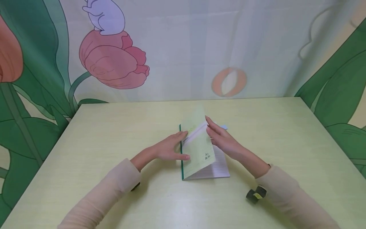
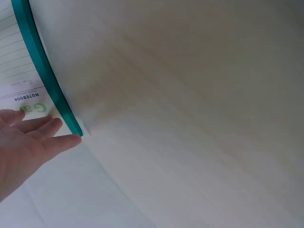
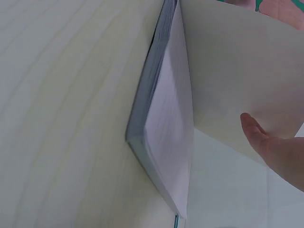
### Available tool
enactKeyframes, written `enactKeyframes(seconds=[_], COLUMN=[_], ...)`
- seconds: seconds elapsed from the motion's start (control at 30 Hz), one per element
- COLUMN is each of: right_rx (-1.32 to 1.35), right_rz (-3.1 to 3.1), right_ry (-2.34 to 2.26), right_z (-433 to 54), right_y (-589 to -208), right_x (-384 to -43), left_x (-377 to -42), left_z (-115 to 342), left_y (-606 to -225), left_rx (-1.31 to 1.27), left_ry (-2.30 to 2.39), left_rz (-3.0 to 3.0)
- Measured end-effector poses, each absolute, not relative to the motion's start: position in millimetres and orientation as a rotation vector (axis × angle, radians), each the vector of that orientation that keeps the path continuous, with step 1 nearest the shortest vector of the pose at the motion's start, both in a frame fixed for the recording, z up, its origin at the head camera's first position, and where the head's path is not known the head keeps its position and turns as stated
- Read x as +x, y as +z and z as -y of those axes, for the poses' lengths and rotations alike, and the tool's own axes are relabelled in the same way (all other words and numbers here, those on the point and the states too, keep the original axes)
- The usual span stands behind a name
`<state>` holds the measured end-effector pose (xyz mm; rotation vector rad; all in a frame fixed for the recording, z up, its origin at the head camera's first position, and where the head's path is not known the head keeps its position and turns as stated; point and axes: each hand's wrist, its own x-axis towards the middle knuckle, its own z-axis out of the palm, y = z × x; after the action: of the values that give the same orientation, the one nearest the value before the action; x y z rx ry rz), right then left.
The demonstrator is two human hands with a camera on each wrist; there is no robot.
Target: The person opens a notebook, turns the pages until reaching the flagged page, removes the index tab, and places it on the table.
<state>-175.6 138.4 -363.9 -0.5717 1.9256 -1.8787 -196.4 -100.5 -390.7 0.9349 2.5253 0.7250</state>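
A notebook (image 1: pixel 197 149) with a light green cover and dark green spine (image 2: pixel 47 66) lies on the table, its cover lifted partway off the lined pages (image 1: pixel 221 165). Beside the spine, my left hand (image 1: pixel 172 148) spreads its fingers and rests its fingertips and thumb on the cover's left part. Green lettering and the word NOTEBOOK show near those fingers in the left wrist view. My right hand (image 1: pixel 224 140) reaches the cover's raised right edge with its fingers fairly straight. In the right wrist view one digit (image 3: pixel 259 133) lies against the cover's pale inner side (image 3: pixel 247 61).
The pale wooden table (image 1: pixel 85 143) extends around the notebook to a cloth backdrop (image 1: pixel 177 47) printed with flowers and leaves. A small blue piece (image 1: pixel 224 127) juts out behind the notebook's far right corner. A black-and-yellow device (image 1: pixel 256 194) hangs at the right wrist.
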Motion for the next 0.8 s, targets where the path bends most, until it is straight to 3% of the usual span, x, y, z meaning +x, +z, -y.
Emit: enactKeyframes(seconds=[0.23,0.8], right_rx=[-0.696,-0.824], right_rz=[-1.71,-1.82], right_ry=[-1.912,-1.693], right_z=[-118.8,-90.0], right_y=[-362.4,-369.5], right_x=[-175.2,-176.5], left_x=[-189.9,-176.1], left_z=[106.6,126.4], left_y=[-385.8,-372.7], left_rx=[0.917,0.9], left_ry=[0.857,1.322], left_rz=[-2.512,-2.452])
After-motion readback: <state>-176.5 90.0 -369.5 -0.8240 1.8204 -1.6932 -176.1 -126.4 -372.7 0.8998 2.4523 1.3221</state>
